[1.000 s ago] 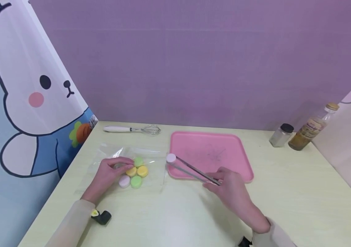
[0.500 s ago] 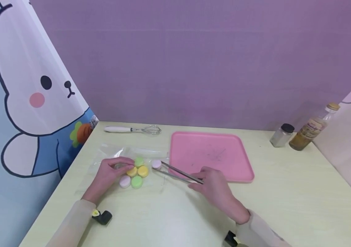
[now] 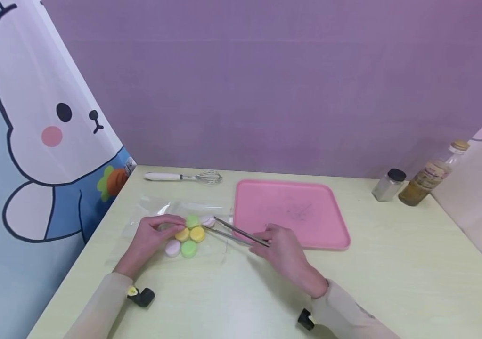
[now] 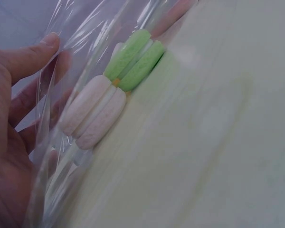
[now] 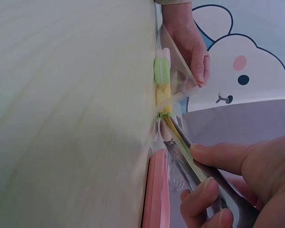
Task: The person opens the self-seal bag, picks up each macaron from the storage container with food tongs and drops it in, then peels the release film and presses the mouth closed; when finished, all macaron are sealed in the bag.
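Observation:
My left hand point(image 3: 156, 238) pinches the raised edge of a clear plastic bag point(image 4: 47, 95) lying on the table. Inside the bag sit several macarons: a green one point(image 3: 189, 249) and a purple one point(image 3: 173, 248) in front, two yellow ones with one yellow macaron point(image 3: 197, 234) nearest the tongs, and another green macaron point(image 3: 192, 221) behind. In my right hand point(image 3: 281, 254) I grip metal tongs point(image 3: 238, 231), thumb on one arm and fingers round the other. A purple macaron point(image 3: 208, 221) is at the tong tips, beside the rear green one, partly hidden by the tongs.
Right of the bag lies a pink tray point(image 3: 291, 202), partly under my right hand. A white-handled whisk point(image 3: 181, 177) rests behind the bag. A black-capped jar point(image 3: 389, 185) and a corked bottle point(image 3: 429, 176) stand at the back right.
My right hand has moved left with the tongs, carrying the purple macaron from the tray's left edge to the other macarons at the bag. My left hand stays in place.

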Demonstrator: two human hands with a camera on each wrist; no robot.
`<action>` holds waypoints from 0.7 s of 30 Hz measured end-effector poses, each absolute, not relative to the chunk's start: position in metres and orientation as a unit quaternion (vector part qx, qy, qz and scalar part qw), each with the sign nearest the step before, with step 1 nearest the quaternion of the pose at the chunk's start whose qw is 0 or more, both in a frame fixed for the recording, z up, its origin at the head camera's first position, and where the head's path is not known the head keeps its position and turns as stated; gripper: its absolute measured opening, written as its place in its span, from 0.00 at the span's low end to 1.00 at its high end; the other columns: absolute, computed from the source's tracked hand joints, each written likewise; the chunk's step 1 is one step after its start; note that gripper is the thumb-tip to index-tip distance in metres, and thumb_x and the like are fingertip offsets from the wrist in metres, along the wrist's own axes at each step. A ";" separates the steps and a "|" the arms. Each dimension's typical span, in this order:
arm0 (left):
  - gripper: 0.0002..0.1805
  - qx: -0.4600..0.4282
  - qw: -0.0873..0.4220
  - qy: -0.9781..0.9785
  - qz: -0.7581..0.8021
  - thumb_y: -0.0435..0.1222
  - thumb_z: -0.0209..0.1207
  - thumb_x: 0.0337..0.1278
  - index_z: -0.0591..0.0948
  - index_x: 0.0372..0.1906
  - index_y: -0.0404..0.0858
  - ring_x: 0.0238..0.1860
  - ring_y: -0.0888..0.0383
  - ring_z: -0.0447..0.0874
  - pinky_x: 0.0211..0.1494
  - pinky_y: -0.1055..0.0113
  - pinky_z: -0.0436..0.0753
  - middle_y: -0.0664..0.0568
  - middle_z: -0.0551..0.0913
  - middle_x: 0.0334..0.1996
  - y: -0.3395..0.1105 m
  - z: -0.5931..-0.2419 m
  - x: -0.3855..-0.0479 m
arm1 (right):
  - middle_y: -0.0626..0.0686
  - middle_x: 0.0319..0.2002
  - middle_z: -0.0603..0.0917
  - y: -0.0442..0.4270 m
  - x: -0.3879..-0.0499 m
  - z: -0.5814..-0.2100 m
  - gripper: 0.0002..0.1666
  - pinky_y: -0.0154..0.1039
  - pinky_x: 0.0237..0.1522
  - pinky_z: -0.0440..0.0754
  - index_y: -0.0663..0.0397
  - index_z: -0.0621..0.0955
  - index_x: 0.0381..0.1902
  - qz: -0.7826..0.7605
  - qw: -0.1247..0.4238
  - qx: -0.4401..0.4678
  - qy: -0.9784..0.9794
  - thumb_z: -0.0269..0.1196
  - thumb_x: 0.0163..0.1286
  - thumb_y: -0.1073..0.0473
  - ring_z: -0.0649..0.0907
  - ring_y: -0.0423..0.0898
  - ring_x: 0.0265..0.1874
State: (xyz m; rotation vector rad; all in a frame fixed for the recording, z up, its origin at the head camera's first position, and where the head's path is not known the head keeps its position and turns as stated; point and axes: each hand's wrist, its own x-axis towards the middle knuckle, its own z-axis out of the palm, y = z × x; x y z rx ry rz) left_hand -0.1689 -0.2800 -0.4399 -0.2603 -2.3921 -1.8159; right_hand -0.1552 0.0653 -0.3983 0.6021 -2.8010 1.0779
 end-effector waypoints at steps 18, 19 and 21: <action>0.13 -0.087 0.061 -0.786 -0.609 0.37 0.73 0.55 0.89 0.43 0.34 0.52 0.59 0.85 0.72 0.46 0.62 0.47 0.89 0.45 -0.280 -0.440 -0.169 | 0.43 0.24 0.75 0.063 -0.159 -0.401 0.16 0.31 0.15 0.70 0.58 0.90 0.42 0.359 0.029 0.223 -0.906 0.79 0.55 0.61 0.70 0.38 0.19; 0.13 -0.086 0.061 -0.786 -0.609 0.37 0.73 0.55 0.89 0.43 0.33 0.52 0.59 0.85 0.72 0.46 0.62 0.47 0.89 0.45 -0.280 -0.440 -0.169 | 0.43 0.24 0.75 0.064 -0.159 -0.401 0.17 0.31 0.15 0.70 0.57 0.90 0.43 0.357 0.027 0.222 -0.907 0.79 0.55 0.60 0.70 0.38 0.19; 0.13 -0.086 0.061 -0.786 -0.609 0.36 0.73 0.56 0.89 0.44 0.33 0.52 0.59 0.85 0.72 0.50 0.64 0.47 0.89 0.45 -0.280 -0.440 -0.169 | 0.43 0.24 0.75 0.066 -0.159 -0.401 0.17 0.31 0.15 0.69 0.56 0.90 0.44 0.355 0.022 0.217 -0.909 0.79 0.55 0.60 0.69 0.38 0.19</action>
